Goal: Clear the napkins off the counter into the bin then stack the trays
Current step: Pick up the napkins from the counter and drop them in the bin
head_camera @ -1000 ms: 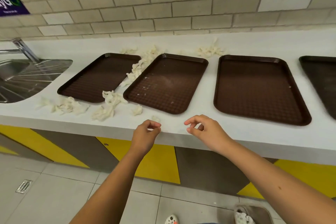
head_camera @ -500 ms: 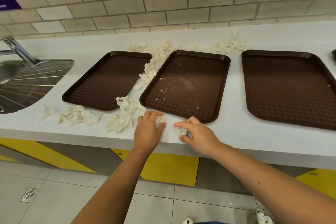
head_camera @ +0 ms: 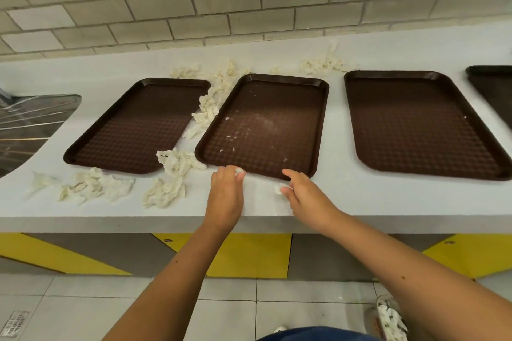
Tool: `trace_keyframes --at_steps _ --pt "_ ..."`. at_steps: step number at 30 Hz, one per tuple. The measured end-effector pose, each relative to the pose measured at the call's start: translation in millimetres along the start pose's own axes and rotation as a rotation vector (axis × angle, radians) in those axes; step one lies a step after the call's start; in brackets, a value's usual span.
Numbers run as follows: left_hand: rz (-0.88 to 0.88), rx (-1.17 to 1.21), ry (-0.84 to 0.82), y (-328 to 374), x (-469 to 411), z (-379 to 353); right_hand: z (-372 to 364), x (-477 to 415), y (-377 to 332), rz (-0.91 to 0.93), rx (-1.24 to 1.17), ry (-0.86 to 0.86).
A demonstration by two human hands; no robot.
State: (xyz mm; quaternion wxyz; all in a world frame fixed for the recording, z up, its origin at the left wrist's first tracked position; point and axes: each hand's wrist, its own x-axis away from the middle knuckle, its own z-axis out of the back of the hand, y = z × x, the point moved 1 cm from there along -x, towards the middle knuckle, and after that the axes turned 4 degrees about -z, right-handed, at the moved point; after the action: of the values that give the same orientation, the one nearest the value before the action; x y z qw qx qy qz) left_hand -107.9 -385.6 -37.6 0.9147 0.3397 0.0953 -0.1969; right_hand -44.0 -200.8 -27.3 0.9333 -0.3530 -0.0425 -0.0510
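White napkin scrap [head_camera: 278,189] pinched at right hand [head_camera: 303,194] fingertips, on counter [head_camera: 360,196] before middle tray [head_camera: 266,124]. Left hand [head_camera: 225,191] curled around second scrap [head_camera: 240,171] at tray's near rim.

Bright, even light, soft shadows; wide-angle bending at edges (hands slightly blurred).

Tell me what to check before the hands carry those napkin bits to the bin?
1. Left hand has its napkin bit pinched: ok.
2. Right hand has its scrap gripped: cannot tell, fingertips only touch it.
3. Bin within reach: ok, on the floor at lower right, already holding napkins.
4. Counter cleared: not ok, piles remain near the front edge and behind the trays.
5. Middle tray clean for stacking: not ok, crumbs on it.
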Motion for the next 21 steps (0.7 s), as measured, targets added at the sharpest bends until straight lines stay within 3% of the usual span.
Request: trace_keyframes --at_steps 7,12,15,21 --pt "-0.013 0.254 -0.129 71 -1 -12 46 34 31 -0.184 -0.332 0.26" --pt "-0.092 0.264 -0.224 126 9 -49 87 73 65 -0.243 -0.522 0.387" --pt "-0.144 0.2 -0.273 159 19 -77 109 98 94 -0.292 -0.594 0.415" --pt "-0.089 0.275 -0.375 220 42 -125 139 150 162 -0.302 -0.649 0.442"
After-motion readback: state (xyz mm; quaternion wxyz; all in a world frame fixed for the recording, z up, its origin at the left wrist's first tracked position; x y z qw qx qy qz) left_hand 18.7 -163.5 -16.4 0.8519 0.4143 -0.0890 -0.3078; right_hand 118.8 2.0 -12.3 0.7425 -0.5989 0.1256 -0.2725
